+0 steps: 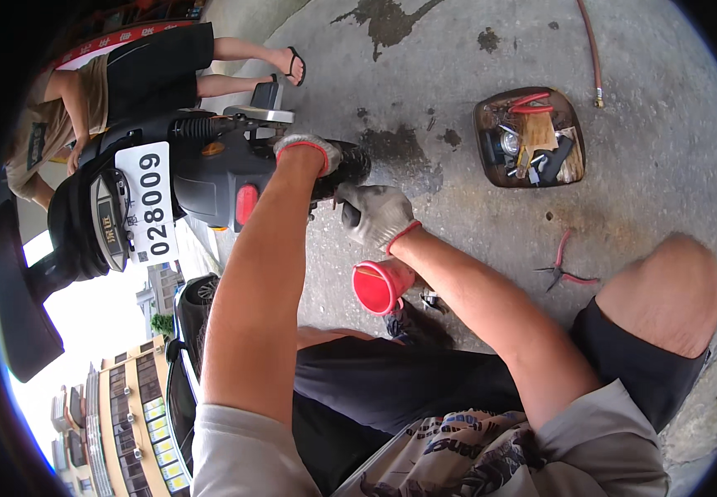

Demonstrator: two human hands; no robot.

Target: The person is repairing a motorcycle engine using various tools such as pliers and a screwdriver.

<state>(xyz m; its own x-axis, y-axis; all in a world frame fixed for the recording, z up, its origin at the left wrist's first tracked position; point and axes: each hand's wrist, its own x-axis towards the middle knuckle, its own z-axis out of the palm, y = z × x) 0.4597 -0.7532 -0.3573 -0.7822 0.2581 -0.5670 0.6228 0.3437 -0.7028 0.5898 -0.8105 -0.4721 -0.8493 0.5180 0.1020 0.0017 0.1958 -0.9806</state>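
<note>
Scooter [202, 186] is left of the hands, its rear wheel [358, 164] right at them. Gloved left hand [307, 151] is up against the wheel, fingers hidden, can't tell its grip. Gloved right hand [379, 217] is curled just beside the wheel; can't tell what it grasps. Red bucket [373, 289] sits just bodyward of the right hand; red-handled pliers [559, 272] and tool tray [484, 153] lie well to its right on concrete floor [449, 215].

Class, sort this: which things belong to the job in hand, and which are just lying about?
Likely in the job:
- motorbike, left hand and right hand at its rear
- knit gloves
- red-handled pliers
- tool tray

Apparently lying about:
- brass-ended hose
- red bucket, role unclear
</note>
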